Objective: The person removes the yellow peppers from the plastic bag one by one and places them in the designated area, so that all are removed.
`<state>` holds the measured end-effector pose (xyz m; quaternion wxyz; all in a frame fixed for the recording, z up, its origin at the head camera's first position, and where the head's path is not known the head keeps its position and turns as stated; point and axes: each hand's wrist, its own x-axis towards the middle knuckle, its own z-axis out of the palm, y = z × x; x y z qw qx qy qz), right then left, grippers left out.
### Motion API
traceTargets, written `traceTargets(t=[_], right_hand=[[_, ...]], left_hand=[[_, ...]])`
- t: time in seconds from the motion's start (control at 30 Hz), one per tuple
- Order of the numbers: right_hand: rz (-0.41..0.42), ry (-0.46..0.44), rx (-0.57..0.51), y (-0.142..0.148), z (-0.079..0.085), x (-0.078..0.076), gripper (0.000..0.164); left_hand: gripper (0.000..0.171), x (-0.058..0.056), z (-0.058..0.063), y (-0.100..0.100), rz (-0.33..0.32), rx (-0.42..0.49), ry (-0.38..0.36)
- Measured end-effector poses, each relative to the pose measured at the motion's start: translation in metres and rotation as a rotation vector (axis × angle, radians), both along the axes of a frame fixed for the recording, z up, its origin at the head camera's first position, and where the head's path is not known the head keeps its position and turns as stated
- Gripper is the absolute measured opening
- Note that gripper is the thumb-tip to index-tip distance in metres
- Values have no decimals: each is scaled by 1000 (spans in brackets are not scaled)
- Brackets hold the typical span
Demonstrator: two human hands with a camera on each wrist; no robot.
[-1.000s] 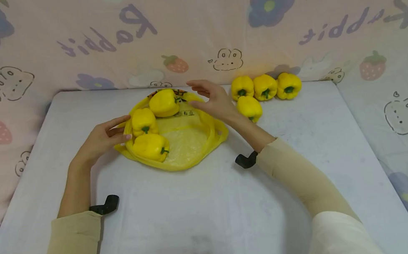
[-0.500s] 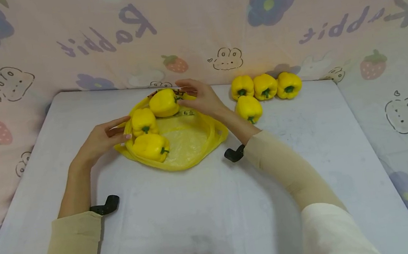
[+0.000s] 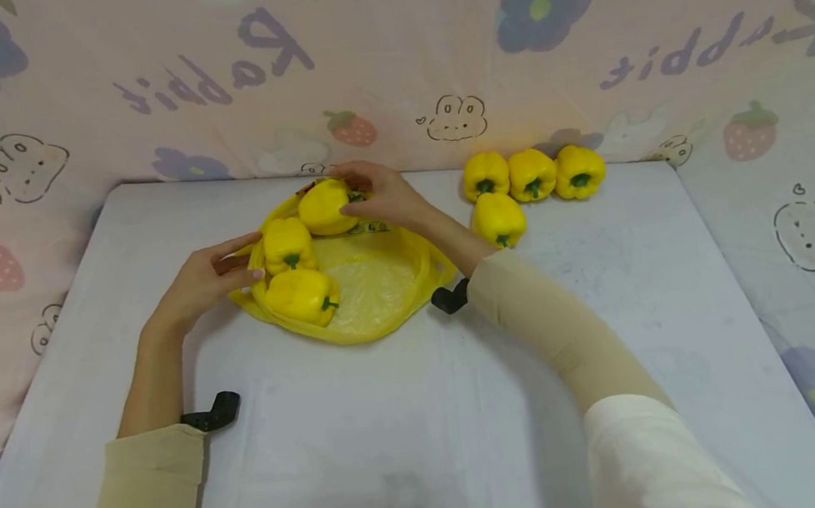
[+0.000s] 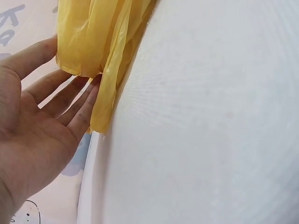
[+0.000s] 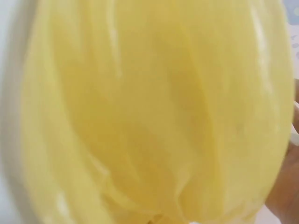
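A yellow plastic bag lies spread on the white table with its mouth open. Three yellow bell peppers sit at its left and back: a back pepper, a middle pepper and a front pepper. My left hand touches the bag's left rim with extended fingers; in the left wrist view its fingertips lie along the yellow plastic. My right hand reaches over the back rim, thumb at the back pepper's stem end, fingers behind. In the right wrist view the bag hides most of that hand.
Three more yellow peppers stand in a row at the back right, with another pepper in front of them. A patterned cloth backdrop rises behind the table. Black wrist mounts jut from both forearms.
My right hand has moved left along the bag's back rim, up to the back pepper's stem end. The left hand and the peppers have stayed in place.
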<state>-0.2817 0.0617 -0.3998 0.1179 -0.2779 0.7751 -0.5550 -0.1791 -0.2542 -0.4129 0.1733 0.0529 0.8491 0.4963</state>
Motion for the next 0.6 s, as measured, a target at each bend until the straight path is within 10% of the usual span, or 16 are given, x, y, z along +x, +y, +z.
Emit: traceTargets(t=[0.6], right_hand=[[-3, 28, 346, -15, 0, -6, 65]], left_hand=[[68, 0, -1, 0, 13, 21, -21]])
